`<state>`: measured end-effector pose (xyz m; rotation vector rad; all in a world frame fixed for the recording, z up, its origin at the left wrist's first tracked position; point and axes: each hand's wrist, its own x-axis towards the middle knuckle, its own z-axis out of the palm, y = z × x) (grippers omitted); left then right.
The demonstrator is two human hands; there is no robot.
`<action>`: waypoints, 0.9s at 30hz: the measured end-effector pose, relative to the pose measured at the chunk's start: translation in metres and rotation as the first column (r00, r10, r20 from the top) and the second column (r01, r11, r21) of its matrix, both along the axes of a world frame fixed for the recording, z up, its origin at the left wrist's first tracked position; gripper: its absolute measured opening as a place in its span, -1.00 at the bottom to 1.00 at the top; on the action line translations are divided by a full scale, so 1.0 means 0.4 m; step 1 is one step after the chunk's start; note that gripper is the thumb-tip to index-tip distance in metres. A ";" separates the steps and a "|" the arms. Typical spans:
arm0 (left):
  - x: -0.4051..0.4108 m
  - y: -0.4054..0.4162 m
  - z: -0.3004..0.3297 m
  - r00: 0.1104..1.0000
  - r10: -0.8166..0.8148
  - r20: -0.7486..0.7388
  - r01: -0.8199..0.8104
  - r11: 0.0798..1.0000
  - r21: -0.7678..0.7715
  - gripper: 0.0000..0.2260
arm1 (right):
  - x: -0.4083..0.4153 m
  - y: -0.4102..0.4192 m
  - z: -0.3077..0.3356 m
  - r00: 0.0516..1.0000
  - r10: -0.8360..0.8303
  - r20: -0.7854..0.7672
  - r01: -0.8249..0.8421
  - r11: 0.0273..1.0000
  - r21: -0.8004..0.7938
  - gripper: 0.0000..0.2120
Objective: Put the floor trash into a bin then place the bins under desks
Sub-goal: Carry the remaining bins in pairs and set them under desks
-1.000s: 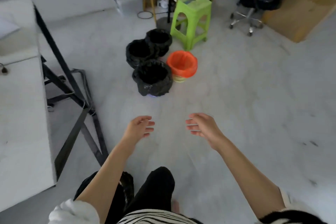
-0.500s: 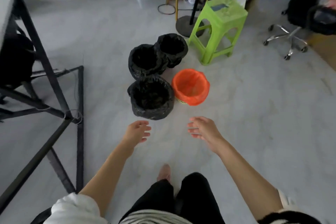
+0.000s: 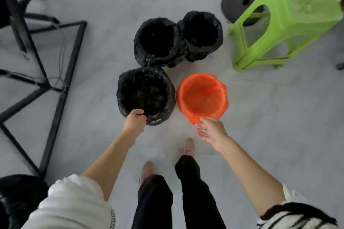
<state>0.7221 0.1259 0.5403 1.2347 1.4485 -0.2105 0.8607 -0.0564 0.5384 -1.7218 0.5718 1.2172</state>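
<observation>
Beside the orange bin (image 3: pixel 202 96), on its left and touching it, sits the near black bin (image 3: pixel 146 95); left hand (image 3: pixel 134 121) has its grip curled over that bin's near rim, pinching the black liner. Right hand (image 3: pixel 210 132) is at the orange bin's near rim, fingers (image 3: pixel 202 129) spread and relaxed, holding nothing; can't tell if they touch the liner. Two more black bins (image 3: pixel 158 42) stand behind the orange bin, pressed together. Green stool (image 3: pixel 290 18) is beyond the orange bin to the right; black desk frame (image 3: pixel 61 72) is far left of it, past the near black bin.

Step, as I judge it: picking up bins, so the place-under-desks half. No floor trash visible near the orange bin. Next move calls for the right hand to close on the orange rim, then lift both level and carry them toward the desk frame.

Versus half a second ago: both hands were short of the bins and empty; now the left grips the rim and the right has reached the orange bin. Camera has come closer and tilted further down; feet now show below the orange bin.
</observation>
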 end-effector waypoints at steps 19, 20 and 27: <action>0.084 0.050 -0.864 0.611 0.753 -0.245 -0.790 0.595 -0.145 -0.67 | 0.200 0.066 -0.863 0.698 -0.666 -0.262 0.595 0.743 -0.306 -0.60; 0.082 0.050 -0.870 0.562 0.804 -0.195 -0.827 0.543 -0.145 -0.67 | 0.203 0.069 -0.866 0.696 -0.675 -0.246 0.605 0.735 -0.307 -0.61; 0.008 0.075 -0.788 0.437 0.893 -0.108 -0.899 0.429 -0.089 -0.68 | 0.220 0.052 -0.760 0.886 -0.459 -0.068 0.433 0.871 -0.231 -0.63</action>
